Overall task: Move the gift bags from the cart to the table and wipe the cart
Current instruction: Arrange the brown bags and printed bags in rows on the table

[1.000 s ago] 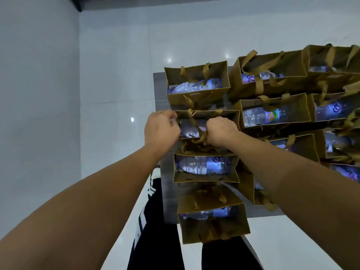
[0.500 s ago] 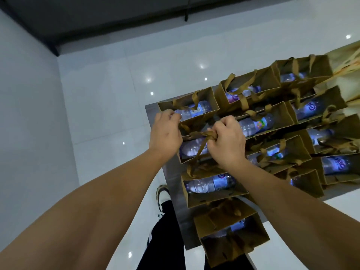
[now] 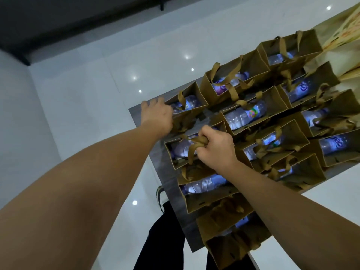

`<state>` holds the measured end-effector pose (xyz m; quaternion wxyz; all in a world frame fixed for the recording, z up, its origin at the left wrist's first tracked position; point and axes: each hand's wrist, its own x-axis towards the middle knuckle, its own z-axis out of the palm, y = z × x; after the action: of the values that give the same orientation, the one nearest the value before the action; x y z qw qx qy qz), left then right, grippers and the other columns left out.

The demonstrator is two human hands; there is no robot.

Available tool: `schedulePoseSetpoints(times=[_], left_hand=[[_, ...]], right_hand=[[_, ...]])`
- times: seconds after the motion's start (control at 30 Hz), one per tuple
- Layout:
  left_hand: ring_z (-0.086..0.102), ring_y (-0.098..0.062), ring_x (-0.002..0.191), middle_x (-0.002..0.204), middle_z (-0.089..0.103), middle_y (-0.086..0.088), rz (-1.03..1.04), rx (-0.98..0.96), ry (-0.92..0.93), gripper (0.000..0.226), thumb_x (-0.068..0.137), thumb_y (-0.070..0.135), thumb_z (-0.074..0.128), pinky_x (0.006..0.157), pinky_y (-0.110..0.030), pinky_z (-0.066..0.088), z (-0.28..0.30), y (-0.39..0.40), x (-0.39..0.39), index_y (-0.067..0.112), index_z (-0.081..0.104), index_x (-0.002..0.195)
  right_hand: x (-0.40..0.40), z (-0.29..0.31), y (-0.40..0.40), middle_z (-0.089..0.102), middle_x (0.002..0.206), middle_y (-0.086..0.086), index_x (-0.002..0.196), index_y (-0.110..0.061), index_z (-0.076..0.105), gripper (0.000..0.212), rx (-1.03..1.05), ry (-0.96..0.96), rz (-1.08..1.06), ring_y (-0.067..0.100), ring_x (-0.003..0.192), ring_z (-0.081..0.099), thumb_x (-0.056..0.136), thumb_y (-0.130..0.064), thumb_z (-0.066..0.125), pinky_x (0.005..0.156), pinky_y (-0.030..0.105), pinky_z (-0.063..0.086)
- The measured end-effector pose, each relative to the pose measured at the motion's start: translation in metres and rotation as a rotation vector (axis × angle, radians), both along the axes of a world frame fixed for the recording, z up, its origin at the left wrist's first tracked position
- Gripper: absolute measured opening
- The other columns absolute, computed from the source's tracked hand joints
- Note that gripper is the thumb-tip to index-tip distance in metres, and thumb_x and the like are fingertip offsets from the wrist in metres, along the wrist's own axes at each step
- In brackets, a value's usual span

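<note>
I count about twelve brown gift bags (image 3: 251, 112) packed together on the grey surface (image 3: 155, 152), each with a water bottle (image 3: 245, 115) lying inside where I can see in. Right hand (image 3: 216, 149) is fisted, fingers curled tight round the gathered ribbon handles (image 3: 196, 144) of one bag at the left column. Left hand (image 3: 156, 115) rests against the far-left bag (image 3: 187, 104); its fingers are hidden behind the hand, so I can't tell their spread.
</note>
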<state>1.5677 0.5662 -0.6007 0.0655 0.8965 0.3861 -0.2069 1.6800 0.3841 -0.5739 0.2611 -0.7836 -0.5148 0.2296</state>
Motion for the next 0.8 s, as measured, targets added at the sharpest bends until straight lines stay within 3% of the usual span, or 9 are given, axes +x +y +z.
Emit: schedulePoseSetpoints(times=[0.1,0.17,0.27,0.33,0.4,0.5,0.67,0.8], left_hand=[[0.053,-0.029,0.1,0.105,0.057,-0.008,-0.008,0.005,-0.03,0.027,0.101,0.034,0.05,0.085,-0.041,0.037,0.0,0.01,-0.003,0.017,0.07,0.106],[0.049,-0.026,0.088,0.093,0.054,-0.007,-0.019,0.018,-0.031,0.025,0.101,0.033,0.051,0.078,-0.038,0.034,0.0,0.013,-0.007,0.014,0.068,0.1],[0.045,-0.023,0.079,0.082,0.049,-0.006,0.017,0.013,-0.035,0.023,0.1,0.03,0.054,0.076,-0.035,0.033,0.003,0.017,-0.017,0.012,0.059,0.087],[0.047,-0.023,0.076,0.075,0.048,-0.005,0.066,-0.013,-0.057,0.03,0.1,0.033,0.055,0.074,-0.035,0.034,0.001,0.024,-0.025,0.012,0.056,0.078],[0.053,-0.025,0.076,0.077,0.054,-0.006,0.103,-0.052,-0.087,0.033,0.1,0.036,0.053,0.073,-0.035,0.036,-0.001,0.031,-0.03,0.012,0.064,0.08],[0.054,-0.023,0.078,0.083,0.061,-0.006,0.144,-0.097,-0.118,0.028,0.101,0.033,0.054,0.072,-0.033,0.037,-0.001,0.038,-0.033,0.013,0.073,0.096],[0.054,-0.022,0.078,0.085,0.063,-0.006,0.181,-0.114,-0.141,0.025,0.101,0.031,0.056,0.071,-0.032,0.036,-0.002,0.039,-0.035,0.014,0.074,0.101],[0.056,-0.025,0.082,0.092,0.065,-0.008,0.229,-0.11,-0.261,0.01,0.098,0.026,0.062,0.071,-0.033,0.037,0.001,0.033,-0.038,0.017,0.06,0.102]], right_hand=[[0.003,0.002,0.006,0.048,0.064,-0.01,0.078,-0.025,0.048,0.022,-0.037,0.007,0.015,0.015,0.061,0.049,0.07,-0.014,0.064,0.061,0.03,0.041],[0.006,0.003,0.01,0.053,0.083,-0.008,0.089,-0.024,0.055,0.021,-0.108,-0.029,0.114,0.014,0.081,0.051,0.073,-0.018,0.068,0.077,0.03,0.042],[0.012,-0.001,0.006,0.051,0.118,0.001,0.115,-0.02,0.06,0.042,-0.217,-0.159,0.271,0.019,0.117,0.043,0.075,-0.028,0.07,0.103,0.036,0.037],[0.016,-0.004,0.003,0.048,0.132,0.003,0.124,-0.02,0.058,0.053,-0.248,-0.208,0.311,0.022,0.131,0.038,0.074,-0.029,0.072,0.114,0.043,0.033],[0.02,-0.006,0.001,0.045,0.14,0.005,0.132,-0.02,0.054,0.065,-0.284,-0.216,0.332,0.026,0.14,0.032,0.07,-0.027,0.074,0.121,0.046,0.025],[0.026,-0.01,0.003,0.043,0.148,0.005,0.138,-0.02,0.049,0.076,-0.344,-0.235,0.371,0.028,0.147,0.025,0.065,-0.023,0.072,0.124,0.048,0.018],[0.03,-0.015,0.006,0.045,0.147,0.005,0.13,-0.019,0.054,0.068,-0.329,-0.251,0.387,0.027,0.147,0.027,0.066,-0.02,0.076,0.124,0.046,0.018],[0.035,-0.016,0.0,0.048,0.145,0.006,0.121,-0.019,0.056,0.061,-0.29,-0.243,0.416,0.025,0.143,0.034,0.063,-0.02,0.076,0.123,0.038,0.012]])
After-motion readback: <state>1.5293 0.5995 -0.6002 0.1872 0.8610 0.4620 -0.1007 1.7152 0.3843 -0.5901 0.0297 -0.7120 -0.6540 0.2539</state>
